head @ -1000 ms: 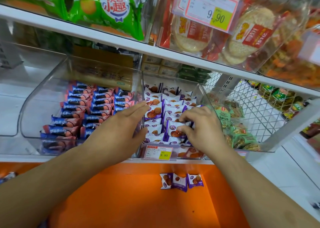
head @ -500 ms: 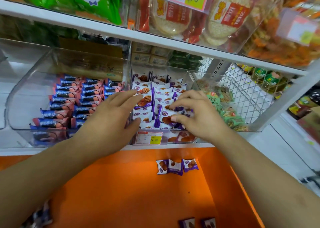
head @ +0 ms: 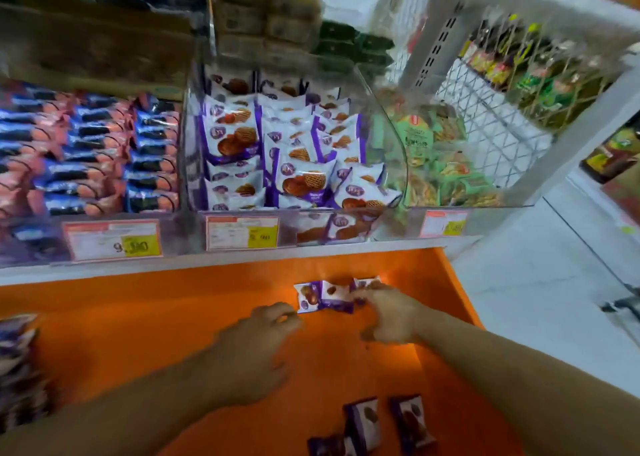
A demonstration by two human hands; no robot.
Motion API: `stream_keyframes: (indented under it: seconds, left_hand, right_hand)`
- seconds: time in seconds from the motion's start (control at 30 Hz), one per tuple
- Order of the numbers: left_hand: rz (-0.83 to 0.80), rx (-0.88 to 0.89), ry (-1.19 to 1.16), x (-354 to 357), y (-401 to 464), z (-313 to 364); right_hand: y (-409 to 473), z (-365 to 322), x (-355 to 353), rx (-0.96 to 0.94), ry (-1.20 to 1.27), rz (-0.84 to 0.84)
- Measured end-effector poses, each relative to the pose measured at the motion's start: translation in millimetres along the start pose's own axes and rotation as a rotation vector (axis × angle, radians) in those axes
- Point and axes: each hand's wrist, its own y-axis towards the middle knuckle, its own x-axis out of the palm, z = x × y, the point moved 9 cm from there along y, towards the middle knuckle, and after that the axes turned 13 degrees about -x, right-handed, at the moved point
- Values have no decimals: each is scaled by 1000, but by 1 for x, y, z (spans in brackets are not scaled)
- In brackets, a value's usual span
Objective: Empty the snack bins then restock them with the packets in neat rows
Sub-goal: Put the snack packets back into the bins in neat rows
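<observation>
The clear middle bin (head: 388, 133) on the shelf holds rows of white-and-purple waffle packets (head: 301, 178). Below it, three of the same packets (head: 325, 298) lie side by side on the orange surface (head: 138, 317). My left hand (head: 263, 341) hovers at the left packet's lower corner with fingers loosely curled, holding nothing. My right hand (head: 388, 313) reaches over the rightmost packet, fingertips on it; blur hides whether they pinch it.
Blue-and-red packets (head: 86, 150) fill the left bin and green packets (head: 433, 164) the right one. More purple packets (head: 367, 424) lie at the near edge, and a blurred pile of packets (head: 17, 369) sits far left. White floor (head: 554, 282) lies to the right.
Both hands have left the middle bin and dropped to the three packets on the orange surface. The view has tilted downward.
</observation>
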Motion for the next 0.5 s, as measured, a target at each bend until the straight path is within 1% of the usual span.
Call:
stream_keyframes:
  seconds: [0.1,0.2,0.27,0.37,0.43,0.5]
  left_hand:
    - [12,-57,-42,34,65,3]
    - [47,-119,-116,62,131,-8]
    - [43,-159,-140,83,161,-18]
    - [7,-195,-64,108,174,-27]
    - [31,-198,-33,109,166,-32]
    - [31,-207,-27,108,152,-39]
  right_hand:
    - [32,49,21,59,31,64]
    - [66,94,44,143,40,127]
    - [85,114,62,194,64,165]
    - [97,114,88,177,114,218]
    - [95,104,93,144,79,274]
    - [91,90,93,104,37,296]
